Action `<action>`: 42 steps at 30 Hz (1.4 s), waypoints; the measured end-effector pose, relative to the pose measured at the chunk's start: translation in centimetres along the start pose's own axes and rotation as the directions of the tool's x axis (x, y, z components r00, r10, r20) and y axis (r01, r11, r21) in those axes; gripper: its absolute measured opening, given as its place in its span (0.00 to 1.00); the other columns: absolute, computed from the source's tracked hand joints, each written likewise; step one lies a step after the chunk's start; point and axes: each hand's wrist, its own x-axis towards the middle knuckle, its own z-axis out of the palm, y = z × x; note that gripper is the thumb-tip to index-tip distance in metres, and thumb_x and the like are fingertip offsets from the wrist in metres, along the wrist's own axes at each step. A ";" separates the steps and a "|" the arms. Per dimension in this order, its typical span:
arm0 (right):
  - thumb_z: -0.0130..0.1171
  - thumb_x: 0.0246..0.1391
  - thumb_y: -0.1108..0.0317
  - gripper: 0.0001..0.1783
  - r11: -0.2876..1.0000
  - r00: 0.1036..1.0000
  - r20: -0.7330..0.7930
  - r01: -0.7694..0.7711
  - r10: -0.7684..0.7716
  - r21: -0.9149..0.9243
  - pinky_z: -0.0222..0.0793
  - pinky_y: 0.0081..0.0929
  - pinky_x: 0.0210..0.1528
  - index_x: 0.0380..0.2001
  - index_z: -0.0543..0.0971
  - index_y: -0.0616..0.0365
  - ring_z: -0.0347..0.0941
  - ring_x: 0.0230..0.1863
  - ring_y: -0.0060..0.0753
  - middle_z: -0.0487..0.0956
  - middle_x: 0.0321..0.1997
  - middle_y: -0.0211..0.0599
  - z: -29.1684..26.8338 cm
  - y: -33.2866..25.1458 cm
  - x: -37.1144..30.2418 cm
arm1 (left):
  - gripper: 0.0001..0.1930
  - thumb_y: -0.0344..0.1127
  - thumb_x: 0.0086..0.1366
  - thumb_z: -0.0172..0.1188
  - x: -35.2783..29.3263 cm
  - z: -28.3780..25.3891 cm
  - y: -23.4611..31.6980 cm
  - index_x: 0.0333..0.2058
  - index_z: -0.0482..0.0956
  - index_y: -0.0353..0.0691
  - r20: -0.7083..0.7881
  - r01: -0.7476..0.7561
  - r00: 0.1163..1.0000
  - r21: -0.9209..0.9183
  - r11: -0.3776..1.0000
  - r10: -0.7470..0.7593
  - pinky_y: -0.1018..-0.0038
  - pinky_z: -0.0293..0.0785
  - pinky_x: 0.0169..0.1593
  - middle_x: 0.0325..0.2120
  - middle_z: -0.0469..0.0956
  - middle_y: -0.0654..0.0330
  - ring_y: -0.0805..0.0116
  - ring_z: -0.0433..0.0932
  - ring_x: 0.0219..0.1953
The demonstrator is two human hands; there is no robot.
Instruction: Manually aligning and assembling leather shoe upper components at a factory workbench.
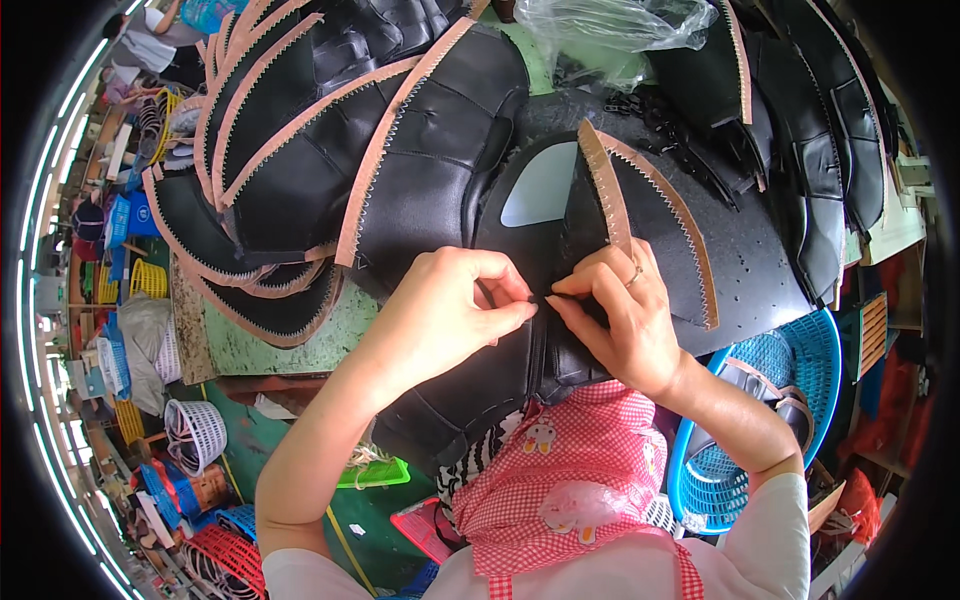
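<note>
A big pile of black pieces with tan zigzag edges [330, 150] lies on the green surface [260, 345] above the left hand. A blue basket [760, 420] sits below the right hand. Both hands pinch one black piece [560, 220]: the left hand [450, 310] and the right hand [615, 315] meet fingertip to fingertip at its middle.

Two hands [540, 310], one blue basket [745, 440] — one plastic bag [610, 30]
</note>
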 end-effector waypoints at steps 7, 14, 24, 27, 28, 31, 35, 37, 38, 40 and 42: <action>0.72 0.46 0.71 0.12 1.000 1.000 0.004 -0.011 0.011 0.005 0.68 0.41 0.50 0.34 0.80 0.55 0.73 0.42 0.44 0.74 0.35 0.34 0.0 -0.1 0.0 | 0.06 0.29 0.64 0.68 0.1 0.5 0.2 0.34 0.82 0.31 -0.023 -0.011 1.000 0.040 0.999 0.012 0.82 0.72 0.28 0.23 0.81 0.64 0.82 0.77 0.23; 0.72 0.46 0.71 0.12 1.000 1.000 0.011 -0.013 0.013 0.004 0.68 0.41 0.51 0.34 0.80 0.55 0.73 0.43 0.44 0.74 0.35 0.34 -0.3 -0.2 0.0 | 0.06 0.29 0.65 0.68 0.0 0.4 0.2 0.34 0.83 0.31 -0.035 -0.006 0.999 0.042 0.999 0.008 0.81 0.72 0.27 0.23 0.81 0.65 0.82 0.77 0.23; 0.71 0.46 0.71 0.12 1.000 0.999 0.040 0.026 -0.027 0.017 0.69 0.40 0.51 0.35 0.81 0.56 0.73 0.43 0.43 0.74 0.36 0.35 -0.7 -0.2 0.4 | 0.06 0.29 0.65 0.67 -0.1 0.6 0.2 0.36 0.82 0.31 -0.061 -0.030 0.998 0.075 0.997 0.034 0.81 0.74 0.28 0.24 0.82 0.64 0.80 0.78 0.23; 0.71 0.46 0.71 0.12 0.998 0.996 0.063 0.057 -0.058 0.015 0.70 0.39 0.49 0.35 0.81 0.56 0.73 0.42 0.43 0.74 0.36 0.35 -0.9 0.0 0.6 | 0.07 0.29 0.65 0.67 -0.1 0.7 0.2 0.36 0.82 0.30 -0.069 -0.017 0.997 0.095 0.995 0.023 0.80 0.75 0.29 0.24 0.82 0.63 0.79 0.79 0.23; 0.71 0.46 0.71 0.12 0.997 0.994 0.077 0.076 -0.076 0.013 0.70 0.39 0.48 0.35 0.81 0.56 0.73 0.41 0.43 0.74 0.36 0.35 -1.1 0.0 0.7 | 0.06 0.29 0.65 0.66 -0.1 0.7 0.2 0.36 0.82 0.30 -0.072 -0.026 0.997 0.091 0.995 0.033 0.80 0.75 0.29 0.24 0.82 0.62 0.79 0.80 0.24; 0.70 0.46 0.72 0.11 0.995 0.989 0.107 0.099 -0.098 0.001 0.71 0.37 0.46 0.34 0.80 0.57 0.73 0.40 0.42 0.74 0.36 0.35 -1.6 -0.2 1.3 | 0.06 0.28 0.65 0.66 -0.2 0.8 0.2 0.35 0.82 0.30 -0.086 -0.040 0.995 0.092 0.995 0.048 0.80 0.76 0.30 0.24 0.82 0.61 0.78 0.80 0.24; 0.70 0.46 0.72 0.10 0.993 0.980 0.163 0.115 -0.110 -0.023 0.71 0.35 0.45 0.33 0.79 0.57 0.72 0.40 0.41 0.73 0.36 0.35 -2.1 -0.5 2.1 | 0.05 0.27 0.64 0.65 -0.4 1.0 0.1 0.35 0.82 0.30 -0.110 -0.042 0.992 0.110 0.993 0.054 0.80 0.76 0.30 0.24 0.83 0.61 0.77 0.81 0.24; 0.67 0.46 0.73 0.10 0.989 0.968 0.214 0.144 -0.134 -0.033 0.71 0.34 0.44 0.33 0.78 0.57 0.72 0.39 0.40 0.72 0.35 0.35 -2.5 -0.7 2.7 | 0.05 0.27 0.64 0.65 -0.4 1.1 0.3 0.35 0.82 0.30 -0.115 -0.040 0.992 0.117 0.992 0.054 0.79 0.77 0.30 0.24 0.83 0.60 0.76 0.82 0.25; 0.67 0.46 0.73 0.10 0.989 0.967 0.214 0.145 -0.135 -0.033 0.71 0.34 0.44 0.33 0.78 0.57 0.72 0.39 0.40 0.72 0.35 0.35 -2.6 -0.7 2.9 | 0.06 0.27 0.64 0.65 -0.4 1.1 0.4 0.35 0.81 0.30 -0.118 -0.038 0.992 0.124 0.992 0.053 0.79 0.77 0.30 0.24 0.83 0.60 0.76 0.82 0.25; 0.64 0.46 0.72 0.09 0.984 0.952 0.273 0.163 -0.140 -0.065 0.72 0.34 0.45 0.33 0.77 0.57 0.72 0.38 0.39 0.72 0.35 0.35 -2.9 -0.8 3.3 | 0.06 0.27 0.64 0.65 -0.4 1.2 0.2 0.34 0.81 0.30 -0.119 -0.033 0.992 0.123 0.992 0.047 0.79 0.77 0.31 0.25 0.83 0.60 0.75 0.82 0.25; 0.62 0.45 0.72 0.08 0.980 0.946 0.282 0.186 -0.160 -0.068 0.72 0.34 0.45 0.32 0.77 0.58 0.72 0.39 0.39 0.72 0.35 0.35 -2.9 -0.9 3.7 | 0.06 0.28 0.64 0.66 -0.3 1.2 0.1 0.34 0.81 0.29 -0.119 -0.027 0.992 0.121 0.992 0.042 0.78 0.78 0.31 0.25 0.83 0.60 0.75 0.83 0.25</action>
